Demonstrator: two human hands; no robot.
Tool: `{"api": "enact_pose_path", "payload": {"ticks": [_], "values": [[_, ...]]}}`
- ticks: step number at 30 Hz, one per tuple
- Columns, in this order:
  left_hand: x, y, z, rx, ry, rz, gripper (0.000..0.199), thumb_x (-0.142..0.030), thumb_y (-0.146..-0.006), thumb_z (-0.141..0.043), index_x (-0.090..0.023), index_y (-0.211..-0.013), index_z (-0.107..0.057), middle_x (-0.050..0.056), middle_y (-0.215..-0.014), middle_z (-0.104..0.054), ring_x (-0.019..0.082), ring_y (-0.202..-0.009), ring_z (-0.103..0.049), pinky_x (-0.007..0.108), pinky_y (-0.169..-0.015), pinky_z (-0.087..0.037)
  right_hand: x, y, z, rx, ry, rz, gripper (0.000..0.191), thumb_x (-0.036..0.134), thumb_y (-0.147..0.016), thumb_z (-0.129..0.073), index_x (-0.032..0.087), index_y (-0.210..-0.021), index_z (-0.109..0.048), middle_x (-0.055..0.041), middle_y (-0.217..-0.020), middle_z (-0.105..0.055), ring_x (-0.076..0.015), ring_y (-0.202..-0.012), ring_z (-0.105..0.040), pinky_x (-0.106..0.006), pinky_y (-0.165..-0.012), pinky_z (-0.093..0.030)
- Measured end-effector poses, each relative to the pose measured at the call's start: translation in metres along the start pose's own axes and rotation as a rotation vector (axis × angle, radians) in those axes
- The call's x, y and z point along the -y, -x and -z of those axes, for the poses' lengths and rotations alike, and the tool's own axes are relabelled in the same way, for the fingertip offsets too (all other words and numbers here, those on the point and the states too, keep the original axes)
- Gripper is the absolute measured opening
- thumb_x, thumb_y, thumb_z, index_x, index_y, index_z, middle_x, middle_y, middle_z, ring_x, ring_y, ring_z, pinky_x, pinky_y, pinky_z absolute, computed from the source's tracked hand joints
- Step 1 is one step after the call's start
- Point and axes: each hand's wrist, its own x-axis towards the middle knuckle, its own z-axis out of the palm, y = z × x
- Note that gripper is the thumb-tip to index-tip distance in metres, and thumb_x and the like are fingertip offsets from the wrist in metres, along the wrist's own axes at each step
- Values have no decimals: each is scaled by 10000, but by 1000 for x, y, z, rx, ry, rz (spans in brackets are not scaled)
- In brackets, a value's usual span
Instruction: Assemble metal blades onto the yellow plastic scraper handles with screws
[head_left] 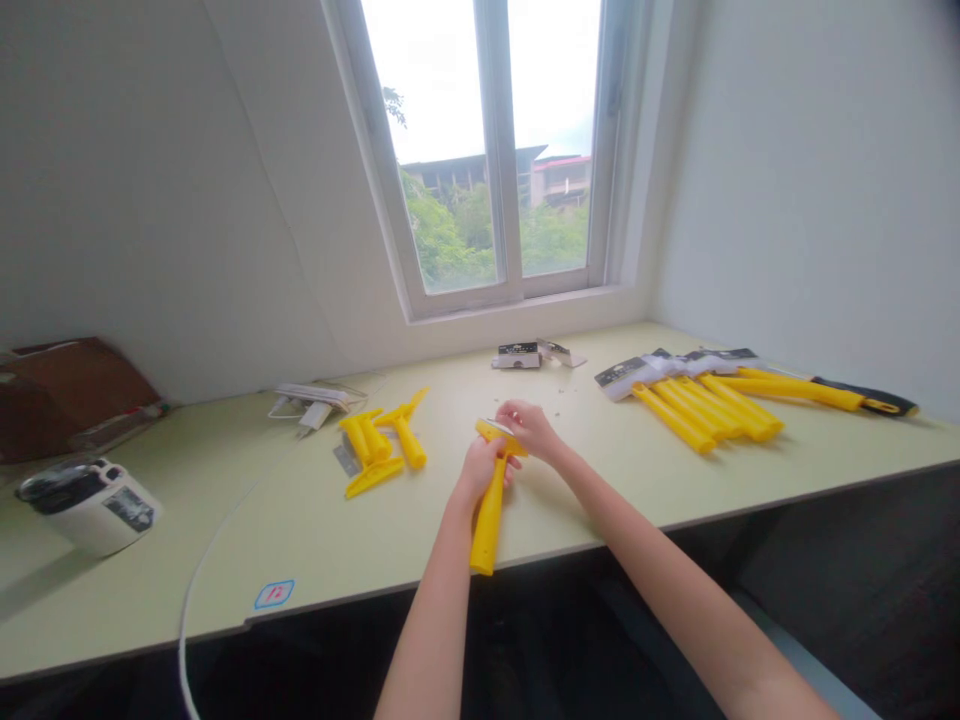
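My left hand [480, 470] grips a yellow plastic scraper handle [489, 522] upright near the table's front edge. My right hand [529, 428] pinches the wide head of that tool [501, 437], where a thin pale blade edge shows. My fingers hide most of the blade. To the left lies a small group of yellow handles and parts [371, 450] with a grey metal blade. To the right, a larger row of yellow handles [705, 415] lies beneath white and black packaging [667, 368].
Black-and-white card packets [519, 355] and small scraps sit by the window wall. A black-and-yellow tool [862, 398] lies far right. White papers [311, 405], a white appliance [90, 505], brown cardboard [67, 395] and a white cable [191, 600] are at the left of the pale green table [247, 520].
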Motion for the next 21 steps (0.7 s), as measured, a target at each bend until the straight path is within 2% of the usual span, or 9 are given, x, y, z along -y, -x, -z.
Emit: {"api": "enact_pose_path", "payload": {"ticks": [4,11,15,21], "values": [[-1,2,-1,12,-9,-5,204,-318,-707,-470,-126,-770,-499,45,-500,-588,113,-317,-463,222,-334,-329,12,4,-9,92,52,125,173,58,-671,-428,183,-630,-540,6,-624,-530,-105,-584,-439,-216,-570,-330],[-3,5,-1,28,-44,-38,182,-306,-727,-428,-140,-754,-499,39,-511,-593,111,-330,-473,217,-333,-348,12,5,-3,174,175,260,223,48,-725,-420,185,-615,-557,-24,-666,-508,-126,-642,-430,-234,-606,-338],[-6,5,-2,20,-42,-31,189,-302,-725,-433,-133,-770,-506,38,-501,-589,113,-324,-470,218,-324,-347,10,7,-1,158,164,300,236,67,-764,-429,187,-642,-591,-39,-692,-546,-135,-677,-463,-241,-632,-362],[-7,5,-2,35,-12,15,281,-325,-731,-450,-116,-910,-506,29,-506,-593,111,-323,-466,210,-319,-338,4,8,-1,88,49,292,221,59,-758,-468,176,-655,-625,-29,-677,-588,-119,-649,-501,-228,-615,-387]]}}
